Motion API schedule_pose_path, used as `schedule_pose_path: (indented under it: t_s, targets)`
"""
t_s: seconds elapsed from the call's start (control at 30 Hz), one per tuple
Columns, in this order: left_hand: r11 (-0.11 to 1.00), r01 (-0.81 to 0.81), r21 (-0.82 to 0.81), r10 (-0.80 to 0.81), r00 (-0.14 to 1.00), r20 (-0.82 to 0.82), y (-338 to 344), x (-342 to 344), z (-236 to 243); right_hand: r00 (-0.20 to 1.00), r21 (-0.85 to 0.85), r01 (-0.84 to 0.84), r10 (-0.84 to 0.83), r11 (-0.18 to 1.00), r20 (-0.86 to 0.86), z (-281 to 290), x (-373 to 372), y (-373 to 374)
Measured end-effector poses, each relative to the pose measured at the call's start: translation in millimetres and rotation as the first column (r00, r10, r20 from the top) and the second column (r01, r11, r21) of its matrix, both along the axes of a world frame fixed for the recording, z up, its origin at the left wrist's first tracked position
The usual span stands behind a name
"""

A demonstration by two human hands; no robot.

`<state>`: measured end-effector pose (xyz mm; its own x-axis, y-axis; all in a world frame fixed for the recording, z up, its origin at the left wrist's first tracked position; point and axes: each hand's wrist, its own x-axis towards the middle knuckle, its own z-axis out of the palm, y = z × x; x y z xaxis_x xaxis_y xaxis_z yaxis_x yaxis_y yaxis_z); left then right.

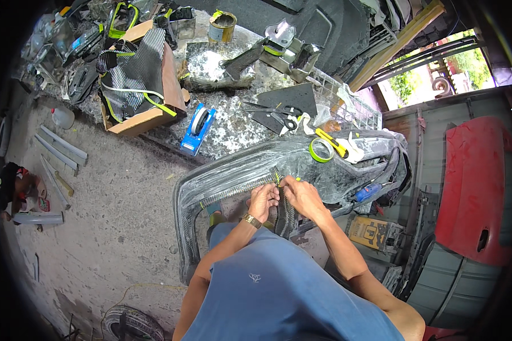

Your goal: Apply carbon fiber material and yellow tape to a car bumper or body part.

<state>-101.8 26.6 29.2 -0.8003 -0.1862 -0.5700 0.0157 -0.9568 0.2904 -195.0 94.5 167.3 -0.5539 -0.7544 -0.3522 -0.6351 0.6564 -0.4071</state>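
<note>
A large grey, dusty moulded car body panel (301,162) lies before me, a wide opening in its near side. Woven black carbon-fibre cloth (239,186) runs along its inner edge, with a bit of yellow-green tape (201,205) near its left end. My left hand (263,200) has its fingers curled at the cloth; whatever they hold is hidden. Beside it, my right hand (302,196) pinches at a small piece of yellow-green tape (277,179). On the panel rest a roll of yellow-green tape (321,150), a yellow utility knife (331,142) and a blue-handled tool (368,192).
Behind the panel, a stained worktable (224,142) carries scissors (290,116), a blue tape dispenser (198,129), a can (222,27) and a cardboard box (168,85) of carbon cloth. Grey strips (60,149) lie on the floor at left. A red car panel (472,187) stands at right.
</note>
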Motion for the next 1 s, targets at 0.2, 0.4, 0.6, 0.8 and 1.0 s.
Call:
schedule_pose_path:
  t_s: [0.2,0.4,0.6,0.8,1.0]
  targets:
    - [1.0,-0.014,-0.001,0.014,1.0,-0.004,0.8,0.1,-1.6,0.995,-0.021,0.063,-0.061,0.998,0.083,-10.0,-12.5,-2.4]
    - [1.0,-0.014,-0.008,0.014,1.0,-0.024,1.8,1.2,-2.9,0.988,0.036,0.064,-0.069,0.997,0.137,-14.4,-14.3,-8.7]
    - [1.0,-0.012,-0.019,0.011,0.999,-0.031,2.5,2.0,-3.5,0.991,0.05,0.047,-0.052,0.998,0.121,-19.9,-14.4,-8.3]
    - [0.999,-0.017,-0.03,0.016,0.999,-0.042,2.3,2.2,0.8,0.991,0.02,0.065,-0.067,0.998,0.118,-19.2,-13.3,-9.4]
    - [0.996,-0.031,-0.083,0.032,0.999,0.016,5.7,-2.2,1.2,1.0,0.035,0.006,-0.007,0.999,0.03,-15.5,-2.9,-5.0]
